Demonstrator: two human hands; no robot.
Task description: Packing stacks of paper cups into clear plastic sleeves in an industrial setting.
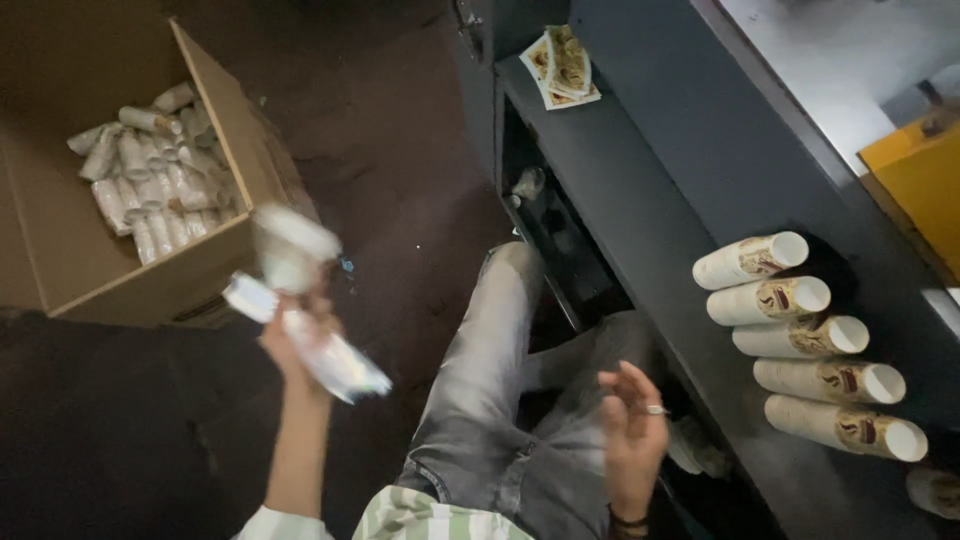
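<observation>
Left hand (295, 335) raised at about 8 o'clock in the view, fingers closed round a blurred stack of paper cups (300, 300) in loose clear wrap; exact grip hard to read through the blur, but the stack plainly held, one end up near the box corner, the other slanting down toward 5 o'clock. Just beyond, at 10 o'clock, an open cardboard box (215, 255) on the dark floor (400, 180), more wrapped cup stacks (150, 170) heaped inside. Right hand (632, 425) at 5 o'clock, empty, palm turned up, fingers loosely spread and slightly curled, a ring showing on one, hovering above the knee in grey jeans (500, 400). At 3 o'clock, on the dark ledge (640, 220) of a machine, five cup rows (810, 345) lying on their sides, mouths toward the right, touching one another in a tidy column; a sixth partly cut off at the lower edge. At 12 o'clock, a few flat printed cup blanks (565, 65) on the same ledge. Judged from this: best to steady the stack with both hands before moving it, gripping near the middle so the cups do not slide apart, and to keep the loose wrap clear of the ledge edge; a slower swing should prevent spilling.
</observation>
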